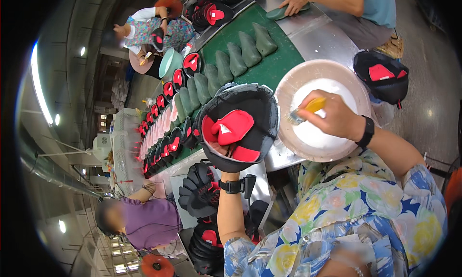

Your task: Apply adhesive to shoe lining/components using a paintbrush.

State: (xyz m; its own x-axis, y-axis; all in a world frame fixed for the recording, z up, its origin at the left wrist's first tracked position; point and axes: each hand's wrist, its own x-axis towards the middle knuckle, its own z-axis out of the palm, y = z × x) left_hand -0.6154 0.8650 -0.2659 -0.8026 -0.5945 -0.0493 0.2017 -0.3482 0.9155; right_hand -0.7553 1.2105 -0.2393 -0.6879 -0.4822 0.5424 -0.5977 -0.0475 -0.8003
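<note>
Over the pale basin (287, 79) at right, a yellow-handled brush (315, 104) points its bristles left and slightly near, its long axis slanting from far right to near left. Beside the basin, leftward, a black shoe upper (239, 125) with red lining opens upward, blocking most of the left hand (225, 150), whose grip I cannot tell. Green shoe lasts (251, 50) line the counter (284, 48) beyond. Above white liquid (313, 138), the right hand (331, 115) reaches left, its grip pinching the brush handle
</note>
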